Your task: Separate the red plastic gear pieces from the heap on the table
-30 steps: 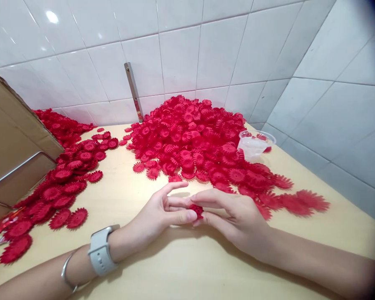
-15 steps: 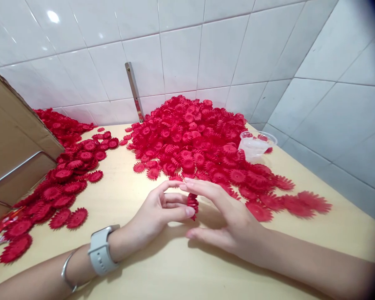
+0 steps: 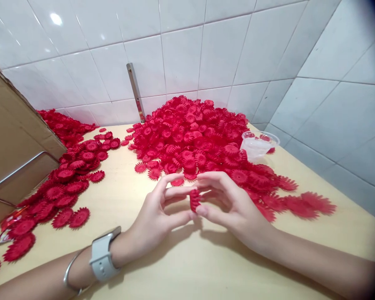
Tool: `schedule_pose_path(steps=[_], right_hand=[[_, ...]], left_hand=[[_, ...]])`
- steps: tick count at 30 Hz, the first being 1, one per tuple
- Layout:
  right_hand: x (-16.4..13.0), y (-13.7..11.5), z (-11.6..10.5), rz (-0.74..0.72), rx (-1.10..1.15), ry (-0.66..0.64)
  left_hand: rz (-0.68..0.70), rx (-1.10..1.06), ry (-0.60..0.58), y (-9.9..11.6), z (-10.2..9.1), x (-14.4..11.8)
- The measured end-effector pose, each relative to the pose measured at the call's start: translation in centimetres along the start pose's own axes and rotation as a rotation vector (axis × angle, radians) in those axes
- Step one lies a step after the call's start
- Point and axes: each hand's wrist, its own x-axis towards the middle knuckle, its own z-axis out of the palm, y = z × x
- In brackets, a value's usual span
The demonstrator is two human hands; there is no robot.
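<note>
Flower: you hold a small red flower (image 3: 194,200) on edge between both hands, just above the table (image 3: 187,266), near the middle of the scene. It is a thin disc with a toothed, petal-like rim; whether it is one piece or a few stacked, you cannot tell.
Left hand: your left hand (image 3: 156,214) has its thumb tip against the flower's near edge and its forefinger curved over the top; the other fingers are spread loosely.
Right hand: your right hand (image 3: 234,206) pinches the flower from the right with thumb and fingertips, the fingers arched and partly closed.
Wrist: one pale watch (image 3: 101,258) and one thin bangle (image 3: 69,273) on your left arm.
Pile: one big heap (image 3: 193,137) of the same red flowers lies far of your hands against the tiled wall, too many to count, trailing right along the table.
Left scatter: a second spread (image 3: 62,183) of flowers runs down the left side, also beyond counting.
Cup: one clear plastic cup (image 3: 258,145) stands at the right edge of the heap; a few red flowers show at its rim, its contents otherwise unclear.
Box: one cardboard box (image 3: 12,141) at far left.
Bar: one metal bar (image 3: 136,91) leans on the wall.
</note>
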Motion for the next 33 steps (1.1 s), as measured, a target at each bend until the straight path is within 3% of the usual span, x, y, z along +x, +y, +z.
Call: schedule_pose_path(steps=[4, 7, 10, 15, 19, 22, 27, 33], right_hand=[[0.2, -0.2, -0.1, 0.071, 0.228, -0.128], [0.1, -0.4, -0.2, 0.043, 0.244, -0.222], [-0.2, -0.2, -0.1, -0.031, 0.125, -0.156], [-0.5, 0.2, -0.1, -0.179, -0.173, -0.045], [-0.8, 0.0, -0.1, -0.375, -0.385, 0.014], [-0.9, -0.1, -0.1, -0.469, -0.442, 0.054], [-0.8, 0.2, 0.1, -0.382, -0.428, 0.032], [-0.5, 0.4, 0.1, -0.360, -0.476, -0.015]], left_hand=[[0.144, 0.255, 0.039, 0.0, 0.1, -0.5], [0.181, 0.322, -0.027, 0.0, 0.1, -0.7], [0.192, 0.260, -0.088, -0.1, 0.1, -0.7], [0.037, -0.065, -0.001, -0.5, -0.2, 0.2], [-0.172, -0.232, -0.079, -0.6, -0.5, 0.8], [-0.244, -0.285, -0.109, -0.3, -0.5, 0.9], [-0.217, -0.275, -0.175, -0.1, -0.4, 0.9], [-0.202, -0.223, -0.047, -0.2, -0.5, 0.9]])
